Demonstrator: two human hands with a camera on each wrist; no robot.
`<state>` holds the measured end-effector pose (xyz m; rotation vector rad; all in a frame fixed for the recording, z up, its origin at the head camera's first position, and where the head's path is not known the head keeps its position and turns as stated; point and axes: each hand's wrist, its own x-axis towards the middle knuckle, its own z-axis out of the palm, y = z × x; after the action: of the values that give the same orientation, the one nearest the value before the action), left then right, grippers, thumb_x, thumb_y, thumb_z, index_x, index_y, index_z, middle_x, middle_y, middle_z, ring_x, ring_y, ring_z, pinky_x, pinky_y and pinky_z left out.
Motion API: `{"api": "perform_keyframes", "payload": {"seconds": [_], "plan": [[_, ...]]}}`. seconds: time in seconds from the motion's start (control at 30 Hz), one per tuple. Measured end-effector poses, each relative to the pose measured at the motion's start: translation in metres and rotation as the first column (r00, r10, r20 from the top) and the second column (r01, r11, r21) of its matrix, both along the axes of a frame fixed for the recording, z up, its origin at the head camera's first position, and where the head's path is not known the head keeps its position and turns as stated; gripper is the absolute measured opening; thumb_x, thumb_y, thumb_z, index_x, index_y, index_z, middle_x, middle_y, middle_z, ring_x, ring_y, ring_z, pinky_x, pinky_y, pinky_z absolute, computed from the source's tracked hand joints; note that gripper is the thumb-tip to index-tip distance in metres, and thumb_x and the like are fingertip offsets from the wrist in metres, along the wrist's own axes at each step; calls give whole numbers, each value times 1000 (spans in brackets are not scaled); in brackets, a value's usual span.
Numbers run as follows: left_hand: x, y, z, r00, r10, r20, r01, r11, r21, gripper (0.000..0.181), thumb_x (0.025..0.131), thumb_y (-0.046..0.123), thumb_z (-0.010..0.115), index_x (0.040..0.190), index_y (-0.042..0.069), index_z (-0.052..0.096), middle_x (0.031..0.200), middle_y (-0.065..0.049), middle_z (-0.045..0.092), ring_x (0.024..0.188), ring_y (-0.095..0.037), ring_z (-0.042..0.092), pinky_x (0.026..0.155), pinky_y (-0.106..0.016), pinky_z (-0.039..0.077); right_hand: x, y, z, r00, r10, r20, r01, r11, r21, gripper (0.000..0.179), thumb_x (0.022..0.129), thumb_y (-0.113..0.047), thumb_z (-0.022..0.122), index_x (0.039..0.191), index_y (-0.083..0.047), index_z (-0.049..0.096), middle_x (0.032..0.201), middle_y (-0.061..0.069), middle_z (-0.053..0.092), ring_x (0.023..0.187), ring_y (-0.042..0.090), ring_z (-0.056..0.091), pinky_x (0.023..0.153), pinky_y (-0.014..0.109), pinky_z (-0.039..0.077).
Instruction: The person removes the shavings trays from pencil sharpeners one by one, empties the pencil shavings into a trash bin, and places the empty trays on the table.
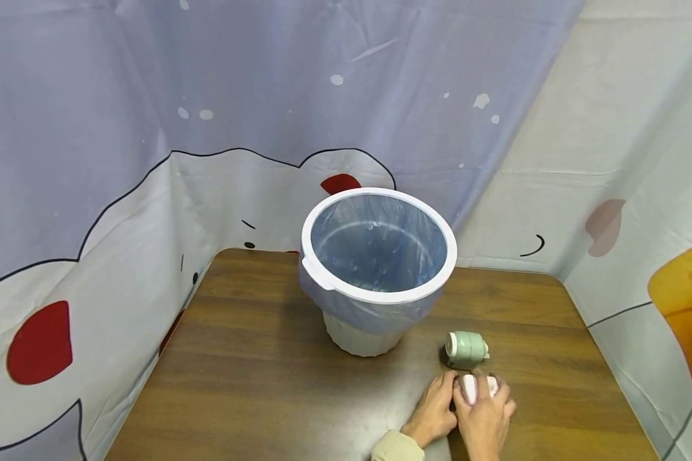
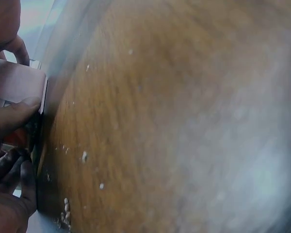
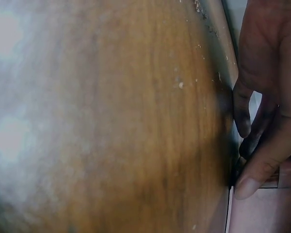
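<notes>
My right hand grips a small pale pink-and-white object from above, fingers spread over its rounded top. Close on its left is my left hand, fingers bent against the object's side. In the left wrist view the pink casing has a flat side, and a thumb lies on it. Dark and orange parts show beneath, partly covered by fingers. The pink casing also appears at the lower right of the right wrist view. Its exact kind is unclear. Just beyond the hands lies a green cylindrical object with a white end.
A white bin lined with a translucent bag stands farther back on the wooden table. White crumbs are scattered near the hands in both wrist views. Patterned cloth hangs around the back and sides.
</notes>
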<state>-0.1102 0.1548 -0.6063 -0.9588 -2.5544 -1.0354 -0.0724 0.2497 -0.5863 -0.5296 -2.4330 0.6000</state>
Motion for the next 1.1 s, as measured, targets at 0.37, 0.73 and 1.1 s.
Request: {"api": "perform_keyframes", "payload": {"seconds": [0.37, 0.73, 1.1], "plan": [[-2, -1, -1, 999, -27, -20, 28, 1000, 7, 63, 59, 3, 70, 118, 5, 48, 107, -3, 58, 99, -12, 55, 89, -19, 44, 1, 0, 2, 999, -6, 47, 7, 1000, -18, 48, 73, -31, 74, 115, -14, 58, 122, 23, 39, 98, 49, 38, 58, 57, 38], [-3, -5, -2, 998, -48, 28, 48, 999, 27, 67, 59, 3, 72, 121, 4, 46, 110, -5, 58, 102, -13, 54, 90, -19, 44, 0, -1, 0, 999, -16, 31, 17, 1000, -26, 47, 71, -32, 75, 113, -17, 59, 120, 23, 40, 97, 48, 39, 59, 55, 38], [-3, -7, -3, 991, -49, 125, 45, 998, 39, 72, 61, 11, 78, 123, 6, 43, 115, -5, 56, 107, -12, 53, 93, -18, 42, 1, -1, 2, 999, -11, 41, 13, 999, -40, 47, 72, -30, 74, 114, -15, 59, 122, 23, 39, 99, 47, 38, 58, 56, 39]]}}
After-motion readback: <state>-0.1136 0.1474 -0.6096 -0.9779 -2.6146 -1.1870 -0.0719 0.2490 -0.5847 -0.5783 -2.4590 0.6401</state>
